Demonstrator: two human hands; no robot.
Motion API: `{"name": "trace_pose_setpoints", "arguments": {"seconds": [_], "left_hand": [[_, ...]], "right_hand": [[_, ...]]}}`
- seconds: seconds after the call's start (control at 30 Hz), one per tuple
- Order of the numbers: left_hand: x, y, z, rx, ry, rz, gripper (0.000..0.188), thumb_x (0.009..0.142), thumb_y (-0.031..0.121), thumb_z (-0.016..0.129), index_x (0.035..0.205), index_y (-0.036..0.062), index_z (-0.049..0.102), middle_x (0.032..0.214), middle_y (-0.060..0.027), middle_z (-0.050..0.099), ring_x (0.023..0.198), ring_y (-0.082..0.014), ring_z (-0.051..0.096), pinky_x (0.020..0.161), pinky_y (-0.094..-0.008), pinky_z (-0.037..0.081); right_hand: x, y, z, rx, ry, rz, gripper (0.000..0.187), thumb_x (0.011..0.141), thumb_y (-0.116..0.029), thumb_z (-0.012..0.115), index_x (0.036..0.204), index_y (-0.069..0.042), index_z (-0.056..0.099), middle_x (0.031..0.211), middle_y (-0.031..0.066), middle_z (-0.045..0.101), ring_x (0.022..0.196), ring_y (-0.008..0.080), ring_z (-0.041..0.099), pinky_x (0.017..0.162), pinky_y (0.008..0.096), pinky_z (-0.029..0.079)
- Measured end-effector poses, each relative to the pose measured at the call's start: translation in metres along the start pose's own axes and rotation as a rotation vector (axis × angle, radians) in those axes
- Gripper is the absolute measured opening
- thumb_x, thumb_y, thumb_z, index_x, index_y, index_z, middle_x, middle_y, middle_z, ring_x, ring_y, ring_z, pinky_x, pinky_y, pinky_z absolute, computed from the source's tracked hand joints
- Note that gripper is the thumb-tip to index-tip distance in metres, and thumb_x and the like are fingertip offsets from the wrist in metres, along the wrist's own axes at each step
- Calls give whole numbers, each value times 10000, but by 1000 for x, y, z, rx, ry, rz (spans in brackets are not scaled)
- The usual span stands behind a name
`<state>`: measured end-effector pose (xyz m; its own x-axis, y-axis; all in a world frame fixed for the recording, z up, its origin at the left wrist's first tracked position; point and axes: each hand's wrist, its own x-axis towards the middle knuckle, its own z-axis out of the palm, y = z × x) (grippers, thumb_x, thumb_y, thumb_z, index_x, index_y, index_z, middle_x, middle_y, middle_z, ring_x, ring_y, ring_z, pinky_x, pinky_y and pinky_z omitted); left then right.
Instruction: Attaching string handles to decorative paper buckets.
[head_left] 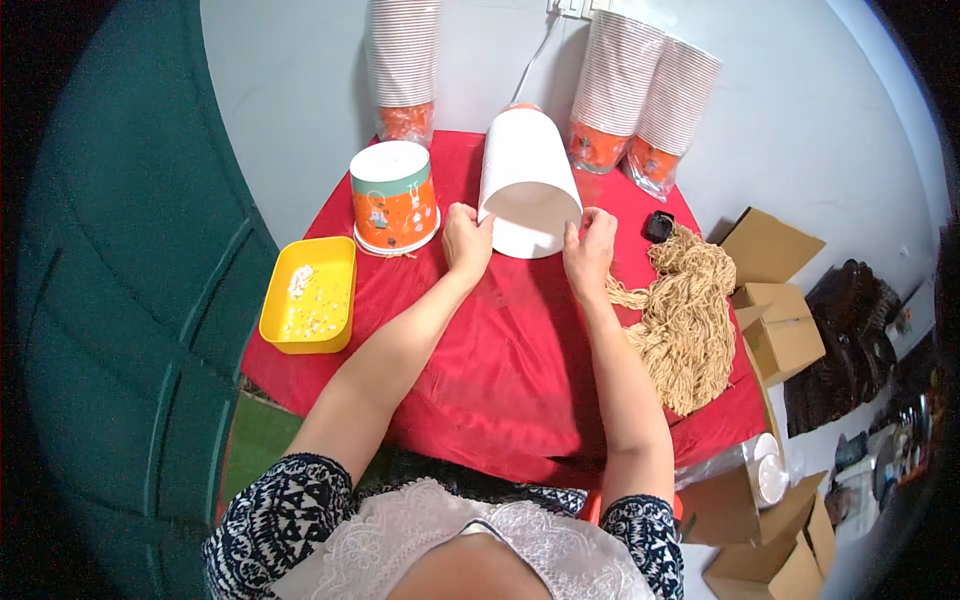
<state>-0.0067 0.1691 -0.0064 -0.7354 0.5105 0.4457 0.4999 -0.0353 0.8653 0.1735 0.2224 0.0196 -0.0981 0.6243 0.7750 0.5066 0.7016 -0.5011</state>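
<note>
A wide white paper tube (525, 150) lies on the red cloth with its open end toward me; a bit of orange shows at its far end. On the left side of the opening, my left hand (467, 243) is closed with its fingertips at the rim. My right hand (590, 250) has thumb and fingers curled at the opposite side of the rim, seemingly pinching the edge. Left of the tube, an orange and green printed paper bucket (396, 205) stands upside down, white base up. Some tan strands poke out under its rim.
A yellow tray (340, 310) with small white bits sits at the left. Tan cord (690, 320) and a small black object (658, 226) lie at the right. Stacked paper buckets (405, 50) (615, 80) stand along the wall. Cardboard boxes (785, 330) are beyond the table's right edge.
</note>
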Motion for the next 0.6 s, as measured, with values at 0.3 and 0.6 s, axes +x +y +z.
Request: {"name": "trace_pose_setpoints", "arguments": {"seconds": [0.3,0.6], "left_hand": [[-8,-14,8,-54,139,124,193,786,42,718,801,7,529,713,-144,583,696,-325,603,677,-431,474],[-10,-12,0,-117,109,133,92,782,6,658,779,-5,566,734,-177,611,722,-364,625,680,-446,484]], "right_hand": [[8,15,11,-25,5,69,147,856,-45,638,911,4,511,891,184,555,842,359,571,750,456,472],[1,12,7,-1,30,3,78,858,-38,607,917,5,581,844,204,619,782,376,621,716,470,498]]}}
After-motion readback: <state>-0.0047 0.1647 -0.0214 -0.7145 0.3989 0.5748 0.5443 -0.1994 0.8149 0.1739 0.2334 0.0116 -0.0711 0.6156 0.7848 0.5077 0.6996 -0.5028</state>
